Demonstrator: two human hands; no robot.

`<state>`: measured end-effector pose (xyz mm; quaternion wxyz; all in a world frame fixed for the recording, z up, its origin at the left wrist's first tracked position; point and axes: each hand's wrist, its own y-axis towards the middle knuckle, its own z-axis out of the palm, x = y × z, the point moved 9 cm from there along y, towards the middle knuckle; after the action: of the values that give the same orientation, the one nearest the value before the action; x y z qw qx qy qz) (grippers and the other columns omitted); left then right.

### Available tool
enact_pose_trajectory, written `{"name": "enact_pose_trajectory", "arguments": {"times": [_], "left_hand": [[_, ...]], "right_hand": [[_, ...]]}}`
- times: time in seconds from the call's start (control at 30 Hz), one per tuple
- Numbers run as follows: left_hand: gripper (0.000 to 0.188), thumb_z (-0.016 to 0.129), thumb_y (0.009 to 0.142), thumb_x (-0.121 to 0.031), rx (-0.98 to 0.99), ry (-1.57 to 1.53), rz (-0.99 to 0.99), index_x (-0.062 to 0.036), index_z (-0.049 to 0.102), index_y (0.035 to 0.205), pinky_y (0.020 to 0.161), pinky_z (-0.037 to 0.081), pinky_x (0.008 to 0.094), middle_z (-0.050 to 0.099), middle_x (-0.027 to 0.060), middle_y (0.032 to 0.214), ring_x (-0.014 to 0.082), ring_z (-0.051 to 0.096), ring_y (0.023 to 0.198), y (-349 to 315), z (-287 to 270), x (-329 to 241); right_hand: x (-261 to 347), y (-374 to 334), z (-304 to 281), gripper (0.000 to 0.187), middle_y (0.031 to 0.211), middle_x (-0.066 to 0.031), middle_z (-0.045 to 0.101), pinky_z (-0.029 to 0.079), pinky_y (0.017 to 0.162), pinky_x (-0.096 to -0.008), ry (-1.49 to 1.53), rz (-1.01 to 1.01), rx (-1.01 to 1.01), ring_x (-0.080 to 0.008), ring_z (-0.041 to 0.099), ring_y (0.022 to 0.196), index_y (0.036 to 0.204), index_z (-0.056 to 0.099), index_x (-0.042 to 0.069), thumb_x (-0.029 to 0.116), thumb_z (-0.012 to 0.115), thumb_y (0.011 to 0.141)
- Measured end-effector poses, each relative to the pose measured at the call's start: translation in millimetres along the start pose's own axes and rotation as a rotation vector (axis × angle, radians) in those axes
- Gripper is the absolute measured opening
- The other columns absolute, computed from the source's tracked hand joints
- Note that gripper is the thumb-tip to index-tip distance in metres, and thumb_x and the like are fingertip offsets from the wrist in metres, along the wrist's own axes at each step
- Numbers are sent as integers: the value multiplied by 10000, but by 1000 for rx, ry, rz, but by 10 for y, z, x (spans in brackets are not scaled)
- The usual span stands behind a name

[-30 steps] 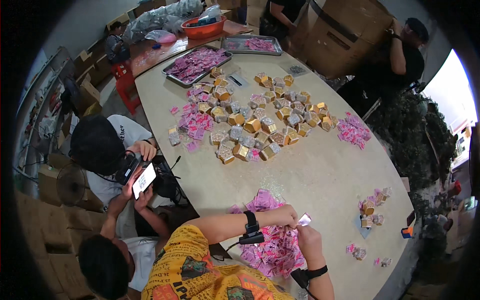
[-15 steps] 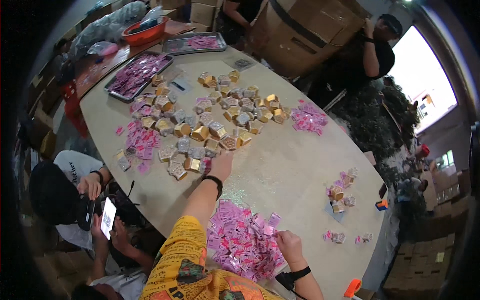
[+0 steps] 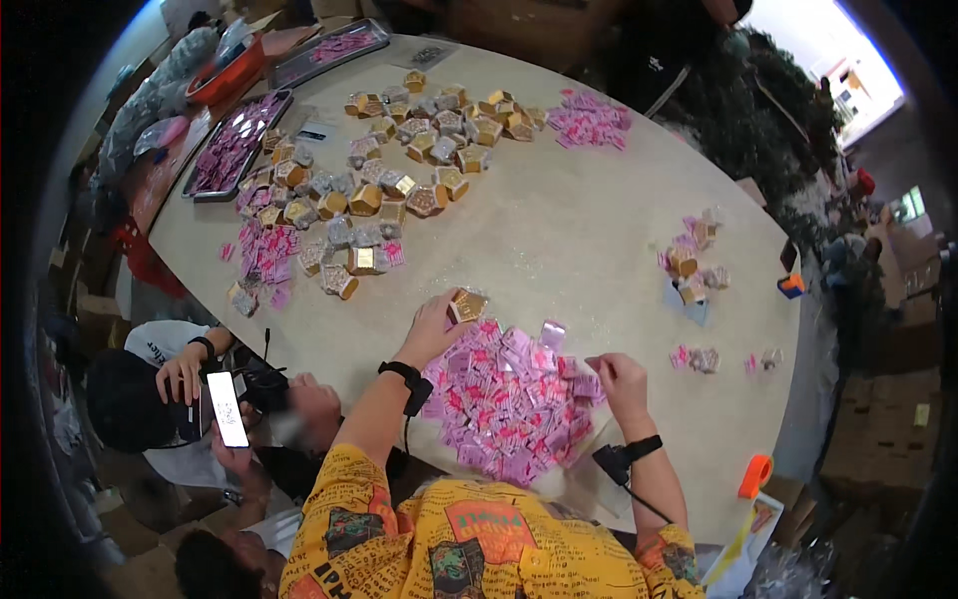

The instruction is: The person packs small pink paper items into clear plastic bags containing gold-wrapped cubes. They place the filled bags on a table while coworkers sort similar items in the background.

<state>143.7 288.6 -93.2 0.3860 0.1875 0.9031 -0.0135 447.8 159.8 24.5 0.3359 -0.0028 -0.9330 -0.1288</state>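
Observation:
My left hand is closed around a small gold house-shaped ornament with white trim, at the upper left edge of a heap of pink packets. The packets are small, flat and shiny, with darker pink print. At the heap's right edge is my right hand, its fingers pinched together by a pale packet; what they hold, if anything, is too small to make out. Farther off on the table lie many similar gold and silver ornaments, some looking wrapped in clear plastic.
The pale table carries trays of pink packets at far left, another pink pile at the back, and a few ornaments on the right. Orange tape is near the right front edge. A person with a phone is at left.
My left hand has drawn back from the ornament cluster toward the pink heap, bringing a gold ornament. My right hand stays by the heap's right edge. The whole view has shifted.

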Motion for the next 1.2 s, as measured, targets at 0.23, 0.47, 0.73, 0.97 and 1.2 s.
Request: {"name": "enact_pose_trajectory", "arguments": {"times": [0.23,0.47,0.73,0.97,1.2], "left_hand": [[546,669,746,-137,33,-117,24,-10,467,1238,958,378,418,540,198,1150,365,495,1089,-394,72,-402],[606,697,731,-208,14,-105,23,-31,444,1252,997,326,441,506,189,1196,365,452,1142,-762,23,-519],[1034,720,651,-532,168,213,-260,-102,215,1445,1071,108,592,240,210,1467,408,146,1375,-1389,-260,230],[1075,683,649,-614,235,144,-223,-108,182,1454,1070,122,595,203,227,1475,422,128,1374,-1313,53,170],[1019,639,703,-620,255,171,-227,-84,187,1442,1074,121,584,212,238,1458,432,140,1364,-1380,117,-66]], "right_hand": [[-286,-394,-287,70,760,-156,630,497,589,-353,4,70,27,-299,621,646,826,637,7,61,636,780],[-334,-874,-686,71,742,-154,637,498,592,-331,28,229,-3,-274,627,645,826,645,-7,50,622,791],[-940,-1837,-683,112,696,-178,625,493,583,-354,152,592,74,-318,616,618,816,656,-1,88,595,787],[-957,-2129,-17,146,693,-181,613,477,596,-441,-339,289,398,-376,596,668,723,650,52,177,581,757],[-794,-1904,64,177,855,-153,638,499,680,-435,-366,218,605,-332,623,741,863,676,81,198,625,740]]}}
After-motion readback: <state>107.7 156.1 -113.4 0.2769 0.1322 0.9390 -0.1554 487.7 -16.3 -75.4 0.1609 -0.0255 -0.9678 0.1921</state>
